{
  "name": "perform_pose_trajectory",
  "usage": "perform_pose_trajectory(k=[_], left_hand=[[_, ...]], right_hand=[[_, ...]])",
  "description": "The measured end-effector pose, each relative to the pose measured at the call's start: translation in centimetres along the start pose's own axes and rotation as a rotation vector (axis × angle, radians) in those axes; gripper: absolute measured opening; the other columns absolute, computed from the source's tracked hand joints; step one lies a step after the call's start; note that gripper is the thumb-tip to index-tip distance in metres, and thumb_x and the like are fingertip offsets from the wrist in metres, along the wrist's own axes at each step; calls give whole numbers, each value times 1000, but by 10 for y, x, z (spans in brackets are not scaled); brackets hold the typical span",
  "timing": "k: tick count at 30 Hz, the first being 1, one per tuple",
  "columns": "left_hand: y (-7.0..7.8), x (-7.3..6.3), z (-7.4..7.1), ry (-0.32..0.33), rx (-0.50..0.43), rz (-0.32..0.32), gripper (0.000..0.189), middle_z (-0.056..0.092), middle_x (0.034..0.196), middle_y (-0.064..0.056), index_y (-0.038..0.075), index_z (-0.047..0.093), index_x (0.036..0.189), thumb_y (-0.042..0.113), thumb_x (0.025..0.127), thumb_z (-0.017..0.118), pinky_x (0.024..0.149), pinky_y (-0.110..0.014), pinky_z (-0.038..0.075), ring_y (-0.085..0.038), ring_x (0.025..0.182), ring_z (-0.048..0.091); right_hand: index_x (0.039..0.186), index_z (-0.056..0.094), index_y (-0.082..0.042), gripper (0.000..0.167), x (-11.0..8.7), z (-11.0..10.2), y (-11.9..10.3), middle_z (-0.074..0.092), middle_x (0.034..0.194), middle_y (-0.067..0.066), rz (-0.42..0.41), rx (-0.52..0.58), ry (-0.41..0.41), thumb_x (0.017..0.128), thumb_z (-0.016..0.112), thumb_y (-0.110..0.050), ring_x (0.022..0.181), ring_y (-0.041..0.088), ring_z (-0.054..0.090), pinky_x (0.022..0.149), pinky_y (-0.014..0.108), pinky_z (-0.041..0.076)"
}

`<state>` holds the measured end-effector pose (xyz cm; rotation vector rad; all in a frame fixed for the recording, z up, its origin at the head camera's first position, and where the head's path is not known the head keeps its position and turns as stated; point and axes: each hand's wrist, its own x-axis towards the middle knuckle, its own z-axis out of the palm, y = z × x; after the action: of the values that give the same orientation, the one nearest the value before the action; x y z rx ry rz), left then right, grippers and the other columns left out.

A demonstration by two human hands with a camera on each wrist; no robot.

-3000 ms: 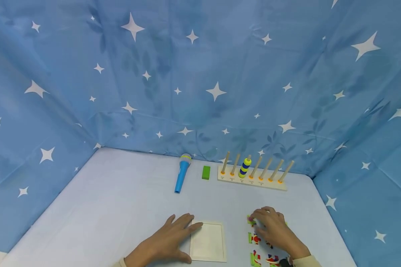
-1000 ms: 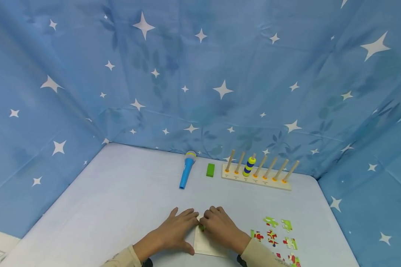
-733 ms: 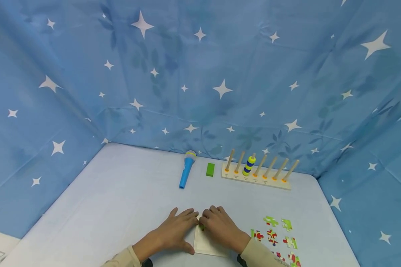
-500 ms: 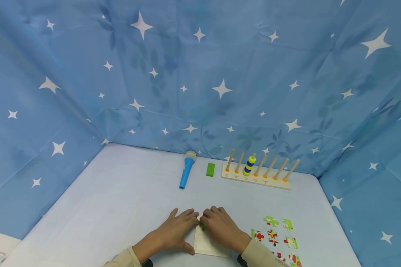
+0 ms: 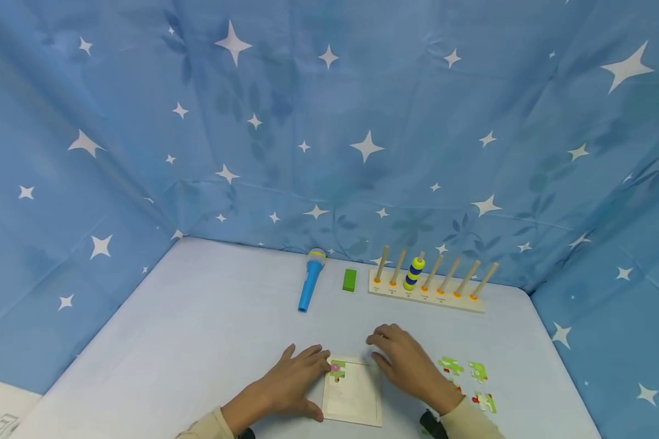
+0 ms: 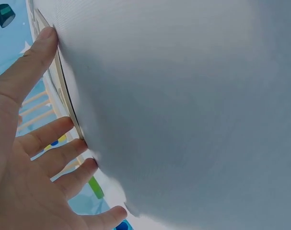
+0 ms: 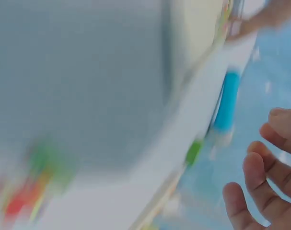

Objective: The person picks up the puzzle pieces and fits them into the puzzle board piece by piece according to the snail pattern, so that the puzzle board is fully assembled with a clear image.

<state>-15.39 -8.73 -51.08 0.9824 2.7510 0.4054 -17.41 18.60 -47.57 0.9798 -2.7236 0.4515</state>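
Observation:
A shallow cream wooden puzzle tray (image 5: 357, 396) lies flat near the front of the table. In its far left corner sits a green jigsaw piece (image 5: 337, 369) with a pink spot. My left hand (image 5: 291, 384) is spread along the tray's left side; in the left wrist view its thumb and fingertips (image 6: 77, 123) touch the tray's edge. Past the tray's far right corner, my right hand (image 5: 409, 363) hovers with loosely bent fingers and holds nothing. To its right lie several loose puzzle pieces (image 5: 484, 402), some hidden by the right forearm.
Toward the back stand a blue toy microphone (image 5: 310, 283), a green block (image 5: 349, 280) and a wooden peg board (image 5: 428, 299). Yellow and blue beads (image 5: 414, 273) are stacked on one peg. A starry blue curtain (image 5: 307, 122) borders the table.
My right hand carried a puzzle piece to the tray's far left corner, held there, then let go and moved right. My left hand stayed by the tray's left edge.

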Motion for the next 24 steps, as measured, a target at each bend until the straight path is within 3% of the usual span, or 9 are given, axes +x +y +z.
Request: perform_pose_trajectory(k=[5, 10, 16, 24], left_hand=[[2, 1, -1, -2, -6, -5, 90, 48, 156, -3, 19, 59, 141, 61, 66, 87, 110, -70, 31, -26, 148, 37], [1, 0, 0, -6, -34, -1, 89, 47, 157, -4, 19, 59, 141, 58, 66, 88, 111, -71, 29, -27, 149, 36], [1, -2, -3, 8, -39, 10, 85, 48, 156, -5, 17, 61, 137, 56, 67, 89, 110, -71, 30, -28, 148, 37], [1, -1, -2, -9, -51, 0, 88, 47, 157, -5, 18, 59, 140, 57, 67, 88, 111, -71, 29, -28, 149, 35]], right_hand=[[102, 75, -7, 26, -36, -28, 60, 71, 107, 7, 136, -77, 53, 79, 84, 0, 98, 27, 64, 82, 49, 55], [100, 75, -10, 25, -75, -38, 104, 71, 109, 10, 302, -117, -42, 78, 85, -2, 105, 37, 63, 79, 59, 53], [100, 73, -16, 26, -94, -32, 118, 68, 114, 10, 331, -41, -202, 80, 84, -5, 111, 40, 59, 80, 64, 49], [103, 73, -16, 26, -96, -27, 115, 67, 114, 6, 333, 3, -236, 80, 84, -10, 111, 37, 59, 83, 64, 49]])
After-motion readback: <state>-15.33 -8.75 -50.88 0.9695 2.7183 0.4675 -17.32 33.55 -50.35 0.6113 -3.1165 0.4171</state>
